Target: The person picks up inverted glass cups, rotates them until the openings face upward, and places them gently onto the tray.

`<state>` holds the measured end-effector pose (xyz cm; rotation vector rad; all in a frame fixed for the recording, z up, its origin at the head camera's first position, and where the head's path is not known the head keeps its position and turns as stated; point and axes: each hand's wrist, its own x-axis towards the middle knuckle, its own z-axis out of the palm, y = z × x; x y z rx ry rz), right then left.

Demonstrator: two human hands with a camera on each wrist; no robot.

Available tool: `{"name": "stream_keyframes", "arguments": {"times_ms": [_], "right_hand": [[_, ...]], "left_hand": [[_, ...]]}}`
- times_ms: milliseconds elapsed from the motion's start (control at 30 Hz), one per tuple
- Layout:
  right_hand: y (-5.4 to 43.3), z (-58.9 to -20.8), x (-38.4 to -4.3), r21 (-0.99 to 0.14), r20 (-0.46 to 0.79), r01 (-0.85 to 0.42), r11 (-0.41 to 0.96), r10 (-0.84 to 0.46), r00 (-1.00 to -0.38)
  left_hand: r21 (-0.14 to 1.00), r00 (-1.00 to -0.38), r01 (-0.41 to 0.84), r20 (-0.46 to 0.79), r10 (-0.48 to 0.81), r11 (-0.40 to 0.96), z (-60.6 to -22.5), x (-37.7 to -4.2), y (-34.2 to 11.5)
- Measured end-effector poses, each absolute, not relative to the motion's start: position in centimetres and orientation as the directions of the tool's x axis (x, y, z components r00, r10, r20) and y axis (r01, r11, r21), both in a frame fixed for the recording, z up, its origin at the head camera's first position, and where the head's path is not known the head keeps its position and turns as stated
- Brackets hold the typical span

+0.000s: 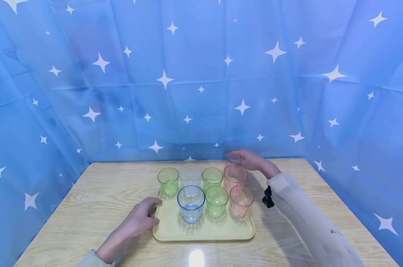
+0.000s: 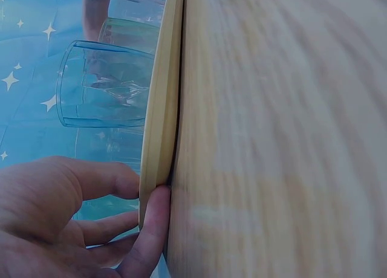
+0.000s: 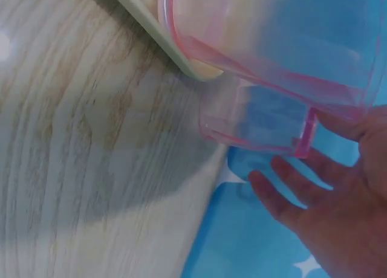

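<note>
In the head view my left hand (image 1: 139,218) is at the left edge of a pale yellow tray (image 1: 201,234); the left wrist view shows its fingers (image 2: 158,214) on the rim and outer side. My right hand (image 1: 251,161) reaches past the tray's back right corner and holds a small pink glass (image 1: 233,160) by its rim. In the right wrist view, that pink glass (image 3: 260,118) is partly behind a larger pink glass (image 3: 272,42); whether its base touches the table cannot be seen.
On the tray stand a blue glass (image 1: 191,207), green glasses (image 1: 216,204) (image 1: 168,183) (image 1: 212,176), a clear glass (image 1: 190,172) and pink glasses (image 1: 241,204) (image 1: 235,178). Under it lies a wooden table (image 1: 88,207). A blue star curtain (image 1: 201,92) hangs behind.
</note>
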<state>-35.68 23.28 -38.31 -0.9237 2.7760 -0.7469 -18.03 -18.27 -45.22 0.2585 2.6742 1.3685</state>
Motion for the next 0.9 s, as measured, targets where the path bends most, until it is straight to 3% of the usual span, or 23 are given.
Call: {"name": "stream_keyframes", "arguments": {"times_ms": [300, 900], "right_hand": [[23.5, -39.2, -36.1, -0.526, 0.04, -0.458, 0.717, -0.517, -0.855], [25.6, -40.6, -35.7, -0.477, 0.188, -0.51, 0.715, -0.484, -0.855]], "left_hand": [[0.818, -0.98, 0.065, -0.057, 0.193, 0.572, -45.2, -17.8, -18.1], [0.816, -0.979, 0.074, -0.049, 0.197, 0.573, -45.2, -17.8, -18.2]]}}
